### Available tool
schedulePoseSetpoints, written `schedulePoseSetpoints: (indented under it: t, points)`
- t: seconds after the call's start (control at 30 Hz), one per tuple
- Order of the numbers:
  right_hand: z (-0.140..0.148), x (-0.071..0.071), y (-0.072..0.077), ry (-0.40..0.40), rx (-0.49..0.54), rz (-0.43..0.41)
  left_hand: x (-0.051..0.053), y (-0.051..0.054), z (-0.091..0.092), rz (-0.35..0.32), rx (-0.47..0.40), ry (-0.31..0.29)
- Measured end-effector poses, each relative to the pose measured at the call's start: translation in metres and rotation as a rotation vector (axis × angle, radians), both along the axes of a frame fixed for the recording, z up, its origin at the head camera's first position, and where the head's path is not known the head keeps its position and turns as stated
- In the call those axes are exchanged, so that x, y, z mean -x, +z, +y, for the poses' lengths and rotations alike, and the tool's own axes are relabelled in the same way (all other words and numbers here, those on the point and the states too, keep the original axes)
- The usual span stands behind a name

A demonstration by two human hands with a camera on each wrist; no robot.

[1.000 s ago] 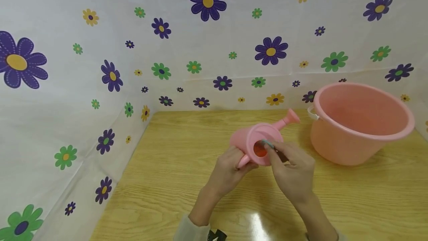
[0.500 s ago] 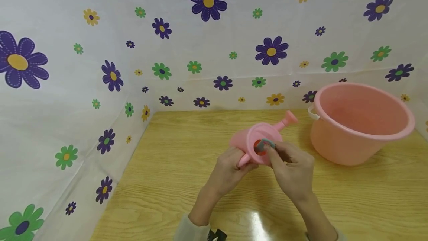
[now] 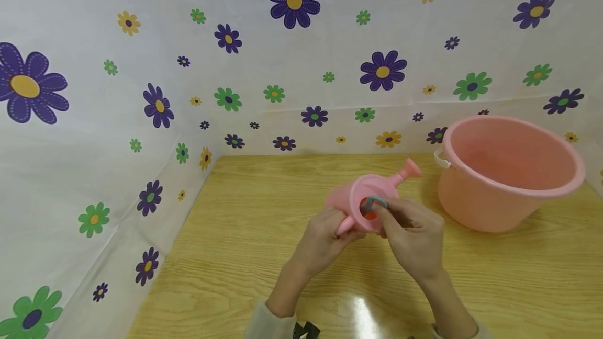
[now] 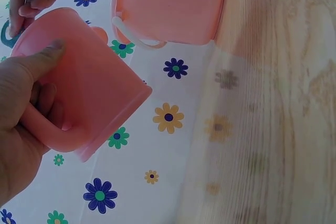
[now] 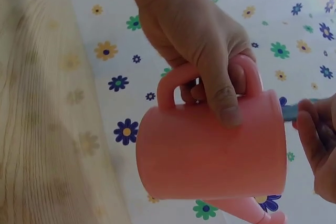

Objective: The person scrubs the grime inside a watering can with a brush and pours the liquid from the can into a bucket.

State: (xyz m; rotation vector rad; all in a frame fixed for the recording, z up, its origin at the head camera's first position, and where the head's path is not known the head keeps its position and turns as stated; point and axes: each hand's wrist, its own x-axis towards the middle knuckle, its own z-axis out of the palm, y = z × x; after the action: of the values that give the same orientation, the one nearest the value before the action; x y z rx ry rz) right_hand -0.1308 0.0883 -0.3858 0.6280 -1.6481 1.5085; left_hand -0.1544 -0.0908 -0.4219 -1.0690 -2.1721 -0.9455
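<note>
Gripping pink plastic watering can [image 5: 212, 150] in left fingers [image 3: 335, 217], curved teal piece [image 3: 378, 201] in right fingers [image 3: 387, 223]; now covering more opening [image 3: 371, 216] beyond; probably working inside.

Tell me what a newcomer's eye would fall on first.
Probably the large, round pink plastic bucket at the right of the yellow wood-grain table, before a white flower-printed sheet. Next, the small pink plastic watering can left of it, its handle gripped by the left hand; the right hand pinches a teal object at the mouth.
</note>
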Motion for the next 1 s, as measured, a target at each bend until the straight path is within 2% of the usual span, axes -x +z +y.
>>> schedulePoseSetpoints:
  t: [0.1, 0.2, 0.3, 0.37, 0.5, 0.57, 0.73, 0.9, 1.0]
  points:
    - [-0.001, -0.002, 0.002, 0.061, 0.033, -0.029, -0.001, 0.001, 0.0, 0.002, 0.001, 0.001]
    - [-0.001, -0.008, 0.008, 0.109, 0.091, -0.115, -0.002, 0.002, 0.0, -0.015, -0.006, 0.003]
    - [0.002, -0.016, 0.017, 0.123, 0.193, -0.247, -0.003, 0.003, -0.001, -0.055, -0.023, 0.011]
    - [0.004, -0.02, 0.023, 0.097, 0.246, -0.358, -0.004, 0.003, -0.002, -0.083, -0.037, 0.018]
    - [0.003, -0.024, 0.026, 0.086, 0.262, -0.572, -0.003, 0.002, -0.002, -0.078, -0.041, 0.031]
    - [0.004, -0.026, 0.025, 0.088, 0.271, -0.645, -0.003, 0.0, -0.003, -0.065, -0.044, 0.024]
    - [0.011, -0.027, 0.026, 0.07, 0.369, -0.653, -0.003, -0.003, -0.003, -0.046, -0.046, -0.004]
    - [0.01, -0.022, 0.028, 0.134, 0.322, -0.684, -0.002, 0.001, -0.002, -0.033, -0.01, 0.006]
    - [0.011, -0.018, 0.029, 0.161, 0.386, -0.635, -0.002, 0.004, -0.003, -0.024, 0.001, 0.023]
